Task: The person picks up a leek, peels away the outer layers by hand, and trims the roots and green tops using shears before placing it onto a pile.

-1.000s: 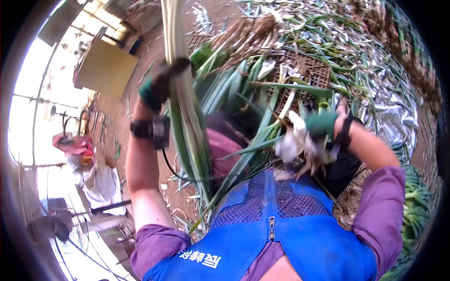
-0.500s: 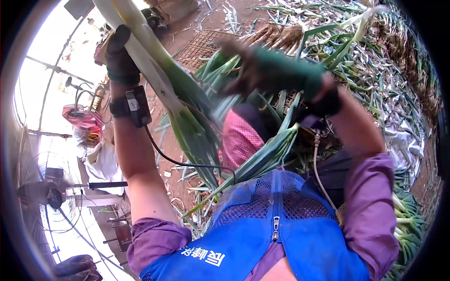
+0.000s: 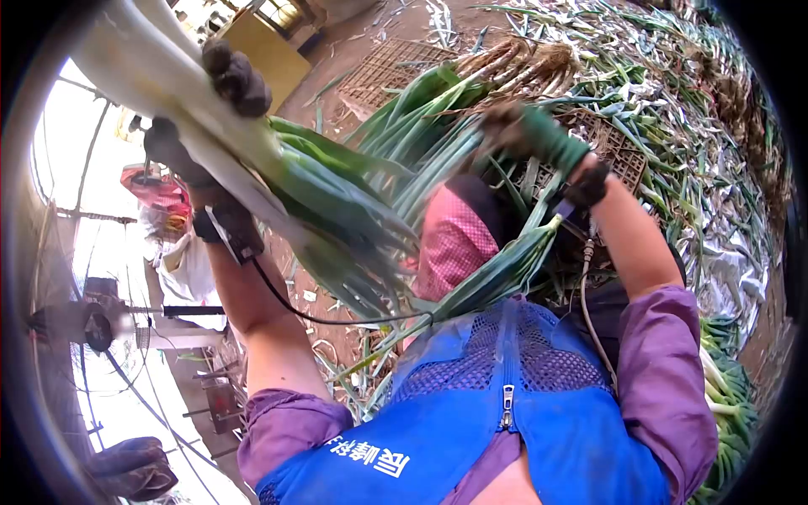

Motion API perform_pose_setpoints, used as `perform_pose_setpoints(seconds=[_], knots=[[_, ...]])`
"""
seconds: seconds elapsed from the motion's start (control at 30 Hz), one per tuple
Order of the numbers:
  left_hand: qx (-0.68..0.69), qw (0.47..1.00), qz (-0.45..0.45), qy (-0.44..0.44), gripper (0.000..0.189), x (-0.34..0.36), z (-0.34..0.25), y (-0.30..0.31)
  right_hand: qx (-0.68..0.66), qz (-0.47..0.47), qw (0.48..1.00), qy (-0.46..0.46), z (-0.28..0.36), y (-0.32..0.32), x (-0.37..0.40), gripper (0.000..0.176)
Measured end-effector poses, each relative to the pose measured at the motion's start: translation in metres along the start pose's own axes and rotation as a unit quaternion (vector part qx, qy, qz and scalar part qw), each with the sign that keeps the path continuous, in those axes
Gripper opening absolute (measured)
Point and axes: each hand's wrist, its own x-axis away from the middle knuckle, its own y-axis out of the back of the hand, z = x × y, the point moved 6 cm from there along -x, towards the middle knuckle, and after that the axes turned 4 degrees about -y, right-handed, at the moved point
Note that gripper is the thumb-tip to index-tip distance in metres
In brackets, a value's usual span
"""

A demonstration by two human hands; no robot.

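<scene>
My left hand (image 3: pixel 240 80), in a dark glove, is wrapped round the pale stalks of some large green onions (image 3: pixel 160 76). Their white ends reach up past the top left of the view, and their green leaves hang down to the right, toward my lap. My right hand (image 3: pixel 539 139), in a green glove with dark, soiled fingers, is blurred by motion. It is over a heap of green onions (image 3: pixel 421 168), close to a bundle of roots (image 3: pixel 530 63). Another green onion (image 3: pixel 497 269) lies across my lap, just below my right wrist.
A hose with a metal fitting (image 3: pixel 587 252) runs beside my right forearm. A cable (image 3: pixel 337 311) trails from the device on my left wrist. Crates (image 3: pixel 387 71) and loose leaf scraps (image 3: pixel 656 118) cover the ground. A fan (image 3: pixel 97 328) stands at left.
My left hand has turned and the green onions have swung closer to the camera, up and left. My right hand has moved to the right, away from them.
</scene>
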Motion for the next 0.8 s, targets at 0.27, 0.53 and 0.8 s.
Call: perform_pose_setpoints(seconds=[0.27,0.53,0.8], knots=[[-0.08,0.984,-0.157,-0.034,0.082,0.006,-0.005,0.06,-0.08,-0.044,0.992,0.084,0.088,-0.024,0.014,0.029],[-0.18,0.96,-0.207,0.048,0.06,0.0,0.007,0.06,-0.18,0.039,0.982,0.03,0.127,-0.125,0.003,0.02],[-0.196,0.933,-0.262,0.148,0.057,0.032,0.029,0.113,-0.304,-0.046,0.951,-0.022,0.097,0.004,0.04,0.022]])
